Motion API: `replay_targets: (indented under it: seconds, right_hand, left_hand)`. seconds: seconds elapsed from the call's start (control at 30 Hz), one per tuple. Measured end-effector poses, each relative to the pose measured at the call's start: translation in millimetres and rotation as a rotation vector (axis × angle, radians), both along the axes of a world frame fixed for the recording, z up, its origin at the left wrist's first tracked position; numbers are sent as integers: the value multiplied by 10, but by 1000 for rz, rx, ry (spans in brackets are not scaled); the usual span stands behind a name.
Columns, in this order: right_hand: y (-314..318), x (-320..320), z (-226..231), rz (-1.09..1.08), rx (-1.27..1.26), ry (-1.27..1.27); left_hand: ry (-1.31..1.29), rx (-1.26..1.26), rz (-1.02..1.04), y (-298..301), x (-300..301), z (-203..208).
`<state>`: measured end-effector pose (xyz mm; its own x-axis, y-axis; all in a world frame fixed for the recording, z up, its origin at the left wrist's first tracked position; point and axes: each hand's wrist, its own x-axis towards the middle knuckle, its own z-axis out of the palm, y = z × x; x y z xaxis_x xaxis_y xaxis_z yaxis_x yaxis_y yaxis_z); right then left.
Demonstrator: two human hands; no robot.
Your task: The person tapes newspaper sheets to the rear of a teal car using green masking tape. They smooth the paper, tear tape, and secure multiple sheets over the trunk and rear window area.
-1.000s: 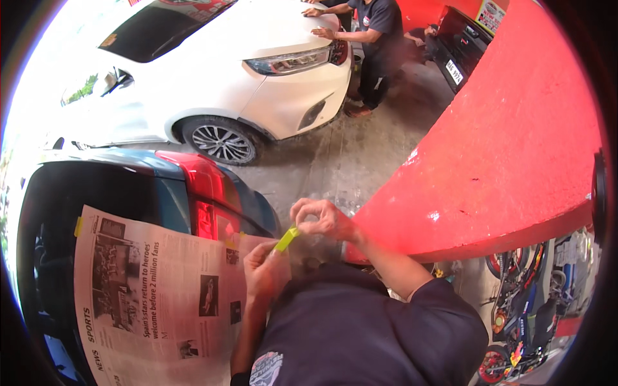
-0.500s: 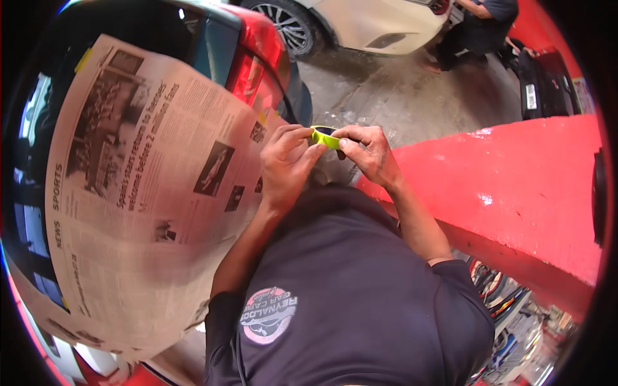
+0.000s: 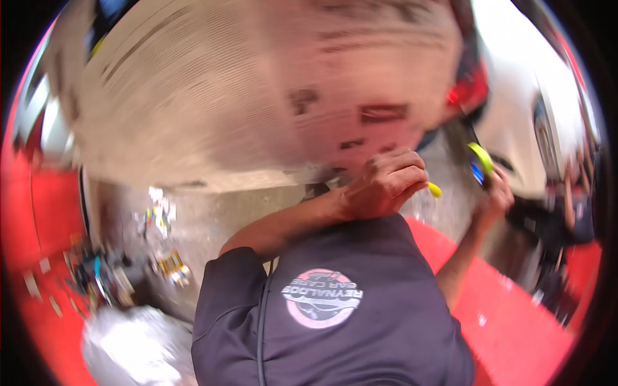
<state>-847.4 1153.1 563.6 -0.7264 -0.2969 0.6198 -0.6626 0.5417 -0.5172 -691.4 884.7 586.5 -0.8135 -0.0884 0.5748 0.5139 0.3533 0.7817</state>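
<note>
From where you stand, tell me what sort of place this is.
Probably a car body or paint shop: newspaper is spread beside a red tail light, a white car stands nearby, and the right hand holds yellow-green tape.

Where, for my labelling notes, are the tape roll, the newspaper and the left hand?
Tape roll [image 3: 481, 156]: head view, its yellow outer side.
Newspaper [image 3: 264, 96]: head view, the sheet's middle.
Left hand [image 3: 388, 182]: head view, back of hand.

A blurred newspaper [image 3: 257, 96] loses its upper edge out of view; the left hand [image 3: 389, 183] hides one end of a yellow strip [image 3: 435, 190]; clutter [image 3: 172, 267] is indistinct.
</note>
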Motion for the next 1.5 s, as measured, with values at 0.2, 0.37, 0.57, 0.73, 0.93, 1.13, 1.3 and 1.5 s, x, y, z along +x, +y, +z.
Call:
replay_targets:
  seconds: [0.2,0.37,0.57,0.73,0.93,1.13,1.3,1.5]
  right_hand:
    - [-1265,156,635,417,-256,-614]
    - [-2683,1100,868,956,172,-849]
    - [-3838,1741,678,1337,633,-677]
    - [-4261,2022,428,1352,843,-420]
    - [-4499,2283,76,1447,890,-382]
    - [-4653,2494,-291,1442,1056,-418]
    - [-4669,2460,-618,1474,1001,-154]
    - [-4557,2550,138,1369,974,-61]
  left_hand:
    - [-35,237,788,-832,1160,-188]
    - [96,569,1543,-1756,2074,-924]
    - [186,1010,1394,-2061,2271,-2257]
    - [358,1119,1320,-2050,2359,-2349]
    - [470,1254,1340,-2082,2198,-2484]
    - [514,1314,1397,-2067,2073,-2486]
    - [472,1363,1462,-2021,2015,-2475]
    - [593,1399,1421,-1875,2086,-2596]
